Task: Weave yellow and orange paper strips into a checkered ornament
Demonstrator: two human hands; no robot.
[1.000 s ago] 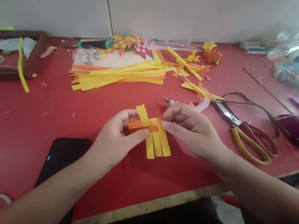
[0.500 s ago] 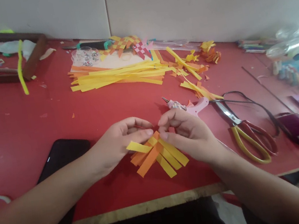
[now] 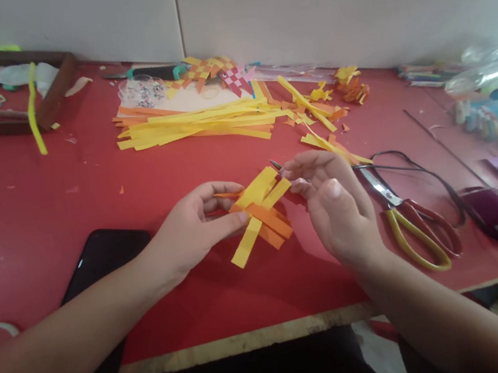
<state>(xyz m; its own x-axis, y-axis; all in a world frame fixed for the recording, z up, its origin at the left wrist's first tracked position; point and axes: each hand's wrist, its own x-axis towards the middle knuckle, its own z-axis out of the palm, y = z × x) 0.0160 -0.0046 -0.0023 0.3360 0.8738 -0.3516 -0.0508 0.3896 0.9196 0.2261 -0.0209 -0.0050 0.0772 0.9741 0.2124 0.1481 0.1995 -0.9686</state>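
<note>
A small weave of yellow and orange paper strips [image 3: 260, 210] is held just above the red table [image 3: 89, 193]. My left hand [image 3: 193, 227] pinches its left side between thumb and fingers. My right hand [image 3: 334, 204] is beside the weave's right end, fingers loosely spread and curved, not gripping it; its fingertips lie close to the upper yellow strips. Behind my right hand lies a pink glue gun, mostly hidden, with only its tip [image 3: 275, 164] showing.
A pile of long yellow and orange strips [image 3: 201, 123] lies farther back, with woven pieces [image 3: 216, 73] near the wall. Yellow-handled scissors [image 3: 405, 218] and a black cord lie to the right. A black phone [image 3: 100, 260] sits at left. A wooden frame [image 3: 7, 92] is far left.
The weave has been turned over and rotated between both hands. My right hand has let go of it and lifted, covering the glue gun; my left hand keeps its hold.
</note>
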